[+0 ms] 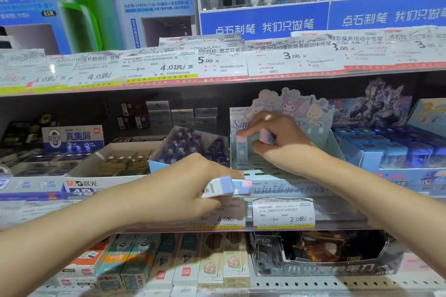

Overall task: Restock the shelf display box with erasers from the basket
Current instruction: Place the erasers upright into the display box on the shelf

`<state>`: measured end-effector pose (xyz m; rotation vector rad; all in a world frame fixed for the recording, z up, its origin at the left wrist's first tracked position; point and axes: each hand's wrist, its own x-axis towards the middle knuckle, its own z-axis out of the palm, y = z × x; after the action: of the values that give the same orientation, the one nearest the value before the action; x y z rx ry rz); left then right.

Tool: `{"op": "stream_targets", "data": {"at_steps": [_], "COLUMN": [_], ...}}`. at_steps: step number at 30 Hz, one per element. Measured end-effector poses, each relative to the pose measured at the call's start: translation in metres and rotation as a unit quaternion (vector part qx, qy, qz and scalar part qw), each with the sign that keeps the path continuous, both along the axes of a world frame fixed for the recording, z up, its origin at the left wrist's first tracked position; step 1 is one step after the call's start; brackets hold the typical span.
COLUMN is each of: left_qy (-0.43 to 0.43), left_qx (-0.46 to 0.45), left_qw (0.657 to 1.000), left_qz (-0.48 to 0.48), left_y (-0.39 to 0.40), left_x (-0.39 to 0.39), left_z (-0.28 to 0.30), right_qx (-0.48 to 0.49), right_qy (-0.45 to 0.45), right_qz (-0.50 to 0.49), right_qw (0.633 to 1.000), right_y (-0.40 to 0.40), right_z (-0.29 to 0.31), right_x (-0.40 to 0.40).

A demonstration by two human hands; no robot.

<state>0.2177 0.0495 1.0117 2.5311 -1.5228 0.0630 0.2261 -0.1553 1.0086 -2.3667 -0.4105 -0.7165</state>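
The pale blue display box [337, 149] with cartoon characters on its back card stands on the middle shelf, its slotted insert mostly bare. One pastel eraser [241, 149] stands upright in its back left corner. My right hand [284, 138] is inside the box, a fingertip on that eraser's top, while it pinches a pink and blue eraser [266, 136]. My left hand [193, 183] hovers in front of the box's left edge and grips two pastel erasers [226, 187]. The basket is not in view.
A box of blue erasers [391, 149] sits right of the display box, a tilted box of dark blue items [193, 147] and a white M&G box [96, 171] to its left. Price tags [283, 212] line the shelf edge. Pencil boxes [169, 263] fill the shelf below.
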Motion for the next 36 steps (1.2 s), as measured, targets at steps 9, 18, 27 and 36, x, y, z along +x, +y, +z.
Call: {"op": "stream_targets", "data": {"at_steps": [9,18,27,36], "left_qy": [0.036,0.031,0.037,0.085], "left_qx": [-0.122,-0.107,-0.079,-0.071], "left_qw": [0.991,0.993,0.996,0.993], "left_qz": [0.032,0.038,0.028,0.05], "left_y": [-0.005,-0.004,0.001,0.003], "left_x": [-0.01,-0.011,-0.009,-0.01], "left_z": [-0.006,-0.004,-0.007,-0.007], "right_qx": [0.138,0.242,0.206,0.154], "right_qy": [0.204,0.109,-0.006,-0.024], "right_qz": [0.056,0.106,0.09,0.111], "right_qw": [0.968,0.958,0.974,0.982], "right_y": [-0.012,-0.009,-0.004,0.003], "right_z": [0.004,0.01,0.007,-0.004], "right_x": [-0.01,-0.019,-0.013,-0.011]}}
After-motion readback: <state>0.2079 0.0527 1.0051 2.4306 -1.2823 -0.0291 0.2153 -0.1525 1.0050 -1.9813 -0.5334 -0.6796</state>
